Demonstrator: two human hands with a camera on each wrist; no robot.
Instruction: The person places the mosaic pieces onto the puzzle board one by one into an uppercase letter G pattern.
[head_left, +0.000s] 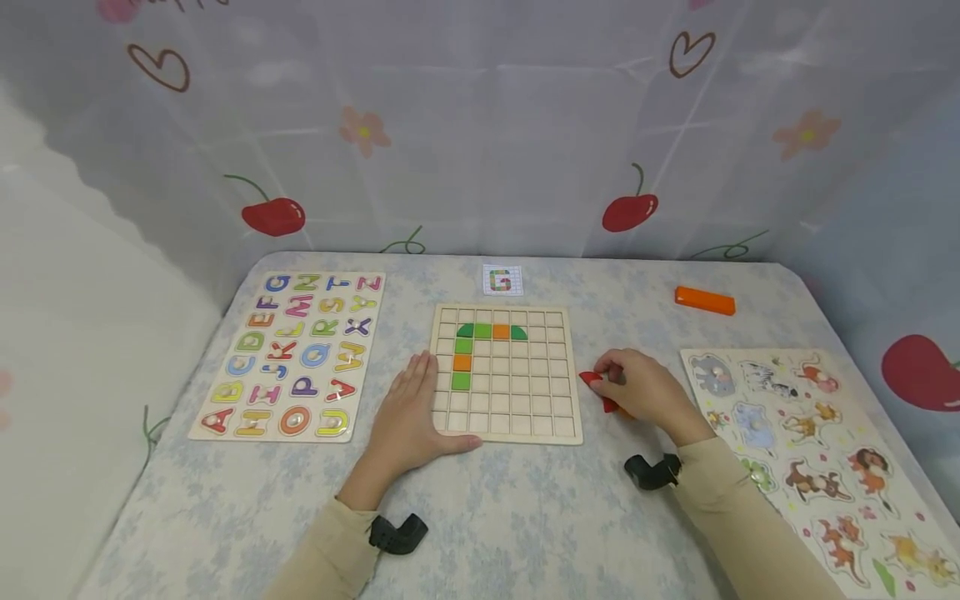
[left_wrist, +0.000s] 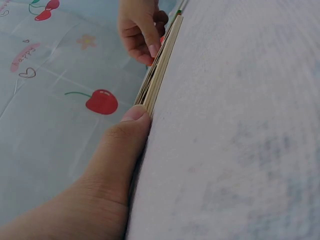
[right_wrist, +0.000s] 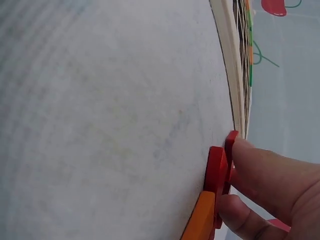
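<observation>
From my remote seat I see the right hand point(head_left: 647, 390) resting on the table point(head_left: 525, 517) just right of the wooden grid board point(head_left: 525, 412), its fingers curled over a small cluster of loose tiles. The red tile point(head_left: 592, 379) pokes out from under the fingertips on the side facing the board, near the board's right edge but apart from it. In the right wrist view the thumb presses against that red tile point(right_wrist: 231, 150), with a second red tile point(right_wrist: 216, 170) and an orange tile point(right_wrist: 201, 220) stacked edge to edge beneath the hand. I read this grip as a pinch on the red tile, though the head view hides the fingertips themselves.

The left hand point(head_left: 408, 417) lies flat on the table with fingers straight, its thumb along the board's lower left corner; the left wrist view shows the thumb point(left_wrist: 131, 131) touching the board's edge. It grasps nothing.

On the board, green and orange tiles point(head_left: 480, 342) form a hooked line in the upper left cells. A pattern card point(head_left: 502, 280) lies behind the board. An alphabet puzzle point(head_left: 296, 354) sits to the left, an animal puzzle point(head_left: 810, 450) to the right, and an orange block point(head_left: 704, 300) farther back.
</observation>
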